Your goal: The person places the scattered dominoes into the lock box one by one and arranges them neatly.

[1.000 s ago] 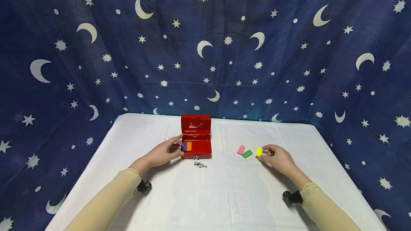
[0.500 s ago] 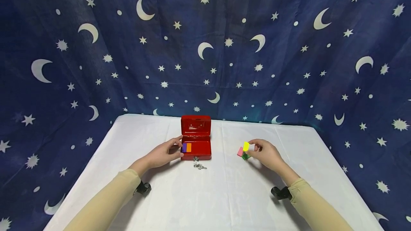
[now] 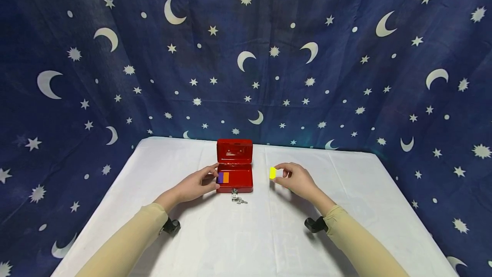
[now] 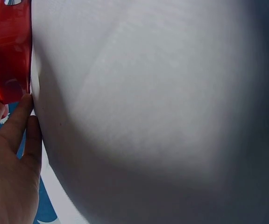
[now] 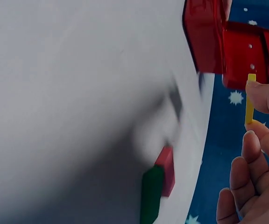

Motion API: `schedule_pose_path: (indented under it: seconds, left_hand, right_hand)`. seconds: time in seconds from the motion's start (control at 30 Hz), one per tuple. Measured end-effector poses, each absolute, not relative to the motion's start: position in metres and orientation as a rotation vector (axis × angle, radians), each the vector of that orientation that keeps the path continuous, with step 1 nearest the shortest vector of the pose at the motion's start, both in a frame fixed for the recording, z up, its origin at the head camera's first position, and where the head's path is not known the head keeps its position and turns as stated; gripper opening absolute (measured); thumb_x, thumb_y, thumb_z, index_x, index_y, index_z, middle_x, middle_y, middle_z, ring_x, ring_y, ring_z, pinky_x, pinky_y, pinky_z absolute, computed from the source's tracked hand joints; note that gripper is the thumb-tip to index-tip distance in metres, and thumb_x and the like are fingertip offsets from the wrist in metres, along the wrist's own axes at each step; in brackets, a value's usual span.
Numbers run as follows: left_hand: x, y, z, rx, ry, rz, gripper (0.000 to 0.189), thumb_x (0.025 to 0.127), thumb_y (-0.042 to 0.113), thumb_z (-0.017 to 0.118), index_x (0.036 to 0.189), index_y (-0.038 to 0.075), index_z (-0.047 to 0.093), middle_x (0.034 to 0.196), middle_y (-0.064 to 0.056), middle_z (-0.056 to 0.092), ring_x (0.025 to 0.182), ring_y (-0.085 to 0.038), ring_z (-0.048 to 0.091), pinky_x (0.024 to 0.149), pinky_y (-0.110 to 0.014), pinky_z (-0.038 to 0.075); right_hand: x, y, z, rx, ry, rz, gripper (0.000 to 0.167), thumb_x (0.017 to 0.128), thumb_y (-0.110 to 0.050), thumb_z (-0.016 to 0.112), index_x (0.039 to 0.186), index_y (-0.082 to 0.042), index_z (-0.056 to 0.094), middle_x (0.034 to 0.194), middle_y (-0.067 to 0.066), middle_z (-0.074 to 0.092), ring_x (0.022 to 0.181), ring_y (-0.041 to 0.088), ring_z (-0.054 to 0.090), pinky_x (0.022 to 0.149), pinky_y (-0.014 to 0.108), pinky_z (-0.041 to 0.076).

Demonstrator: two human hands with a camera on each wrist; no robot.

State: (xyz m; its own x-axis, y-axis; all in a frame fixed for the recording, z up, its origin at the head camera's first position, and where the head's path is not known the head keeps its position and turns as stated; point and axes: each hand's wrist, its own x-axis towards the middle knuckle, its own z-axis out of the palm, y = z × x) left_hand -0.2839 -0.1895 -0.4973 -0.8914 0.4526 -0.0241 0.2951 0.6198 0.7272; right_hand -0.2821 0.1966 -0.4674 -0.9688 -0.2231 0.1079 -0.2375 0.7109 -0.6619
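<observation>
My right hand (image 3: 301, 181) pinches a thin yellow block (image 3: 272, 173) between thumb and fingertips, held above the table to the right of a small red metal box (image 3: 243, 178). The box's lid (image 3: 235, 151) stands raised at the back. Inside, a purple block (image 3: 220, 178) and an orange block (image 3: 226, 177) lie side by side against the left wall. My left hand (image 3: 193, 185) touches that left side with fingers and thumb spread along it. A pink block (image 5: 168, 170) and a green block (image 5: 151, 193) lie on the table in the right wrist view, hidden behind my right hand in the head view.
A silver lock (image 3: 235, 194) hangs at the box's front, with keys (image 3: 241, 201) beside it on the white-covered table (image 3: 246, 243). A dark blue cloth (image 3: 215, 63) with moons and stars rises behind the table.
My right hand has carried the yellow block leftward, past the pink and green blocks, toward the red box. My left hand has stayed at the box's left side.
</observation>
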Motion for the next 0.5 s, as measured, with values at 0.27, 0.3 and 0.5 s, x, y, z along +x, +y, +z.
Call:
schedule_pose_path:
  seconds: [0.27,0.3,0.5]
  left_hand:
    - [-0.286,-0.190,-0.498,0.611,2.645,1.133,0.033,0.095,0.045,0.071,0.118,0.025,0.057,0.165,0.009,0.032,0.142,-0.022,0.047,0.117,-0.056,0.031]
    - [-0.286,-0.190,-0.498,0.608,2.644,1.132,0.033,0.095,0.044,0.071,0.118,0.025,0.057,0.165,0.008,0.032,0.141,-0.023,0.047,0.117,-0.056,0.031]
    - [-0.285,-0.189,-0.497,0.598,2.635,1.136,0.034,0.095,0.045,0.071,0.118,0.025,0.057,0.165,0.009,0.032,0.141,-0.023,0.048,0.117,-0.056,0.031]
  right_hand:
    - [-0.290,0.172,-0.467,0.445,-2.889,1.122,0.040,0.083,-0.033,0.085,0.120,-0.021,0.074,0.081,-0.003,0.057,0.076,0.019,0.052,0.062,0.035,0.041]
    - [-0.291,0.170,-0.467,0.451,-2.890,1.113,0.040,0.083,-0.033,0.085,0.120,-0.022,0.074,0.081,-0.003,0.057,0.076,0.019,0.052,0.062,0.035,0.041]
    - [-0.296,0.155,-0.469,0.492,-2.903,1.059,0.038,0.084,-0.033,0.084,0.119,-0.023,0.074,0.080,-0.004,0.057,0.076,0.019,0.052,0.063,0.034,0.042]
